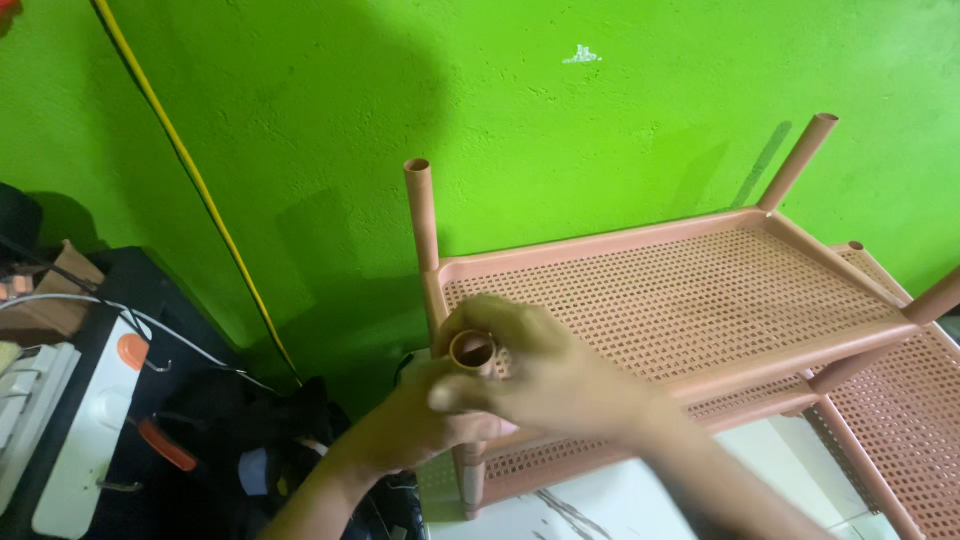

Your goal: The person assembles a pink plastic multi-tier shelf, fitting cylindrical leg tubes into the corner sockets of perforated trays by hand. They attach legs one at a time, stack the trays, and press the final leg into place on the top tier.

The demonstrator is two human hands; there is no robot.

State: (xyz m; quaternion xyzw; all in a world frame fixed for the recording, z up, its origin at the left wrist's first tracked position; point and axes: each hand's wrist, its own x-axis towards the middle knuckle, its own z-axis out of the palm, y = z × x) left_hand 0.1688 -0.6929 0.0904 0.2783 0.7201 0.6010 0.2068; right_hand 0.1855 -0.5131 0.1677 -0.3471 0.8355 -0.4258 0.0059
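A salmon-pink plastic rack (690, 290) with perforated shelves stands against a bright green wall. Both my hands meet at its near left corner. My right hand (545, 370) wraps around a short pink tube (472, 351) whose open end faces up. My left hand (420, 425) grips the same tube from below and from the left. Upright tubes stand at the far left corner (421, 212) and the far right corner (798, 160) of the top shelf. The tube's lower end is hidden by my fingers.
A yellow cable (190, 170) runs down the wall at left. A cluttered dark surface at the lower left holds white boxes (85, 440), wires and an orange-handled tool (165, 445). A lower shelf (890, 420) and a white floor patch (620, 500) show beneath the rack.
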